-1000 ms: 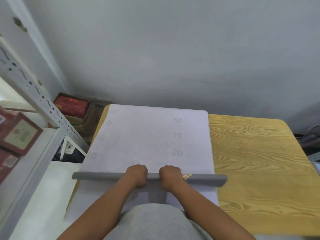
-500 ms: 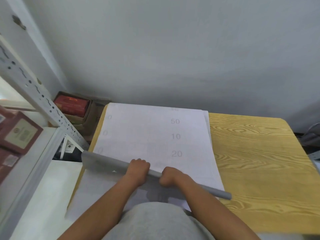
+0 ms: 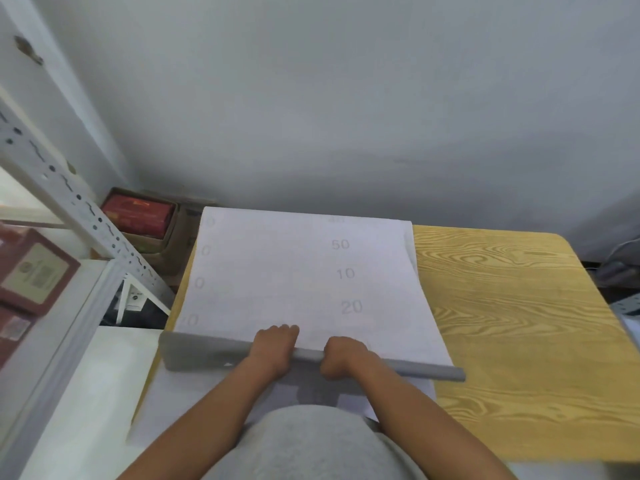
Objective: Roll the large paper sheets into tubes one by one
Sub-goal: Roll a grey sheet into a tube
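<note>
Where roll (image 3: 429, 370) overhangs sheet (image 3: 294, 271): bare table (image 3: 519, 323).

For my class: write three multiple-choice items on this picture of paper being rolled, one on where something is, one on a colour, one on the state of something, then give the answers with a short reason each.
1. Where does the paper sheet lie on the wooden table?
A. on its left part
B. on its right part
C. over all of it

2. What colour is the rolled part of the paper?
A. red
B. grey
C. yellow

3. How are the left hand and right hand placed?
A. both flat on the table
B. one raised in the air
C. both curled round the roll

Answers:
1 A, bare wood shows to the right of the sheet.
2 B, the roll looks grey against the white sheet.
3 C, both hands have a grip on the roll, side by side.
</note>
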